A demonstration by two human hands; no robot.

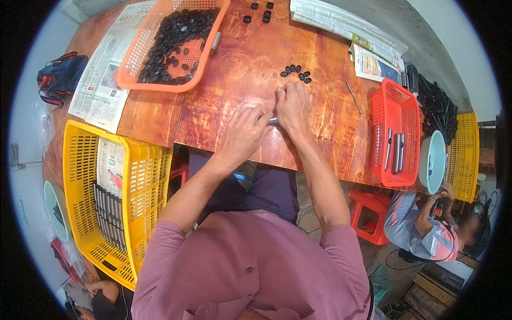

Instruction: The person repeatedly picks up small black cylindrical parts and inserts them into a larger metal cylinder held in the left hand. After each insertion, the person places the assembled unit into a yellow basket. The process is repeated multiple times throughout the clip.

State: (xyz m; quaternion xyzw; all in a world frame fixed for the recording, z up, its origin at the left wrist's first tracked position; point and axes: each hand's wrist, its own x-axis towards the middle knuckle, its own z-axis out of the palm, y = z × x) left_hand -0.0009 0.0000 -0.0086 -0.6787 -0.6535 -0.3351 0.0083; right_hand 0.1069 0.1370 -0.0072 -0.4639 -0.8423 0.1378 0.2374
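Observation:
My left hand [247, 129] is closed around a short showing length of a grey metal tube [273, 121] above the near part of the wooden table. The tube's other end runs in behind my right hand [295, 108], which lies close beside it. The fingers of that hand are bent and closed, pointing away from me; what they hold, if anything, is hidden. Just beyond its fingertips several small black oval caps [292, 69] lie in a loose arc on the tabletop [234, 69].
Black pieces fill much of an orange basket [129, 66] at far left. A red basket [379, 101] at right holds metal tubes [399, 153]; a thin rod [354, 99] lies beside it. Tubes stand in a yellow crate [128, 213] near left. Another person [421, 224] sits at right.

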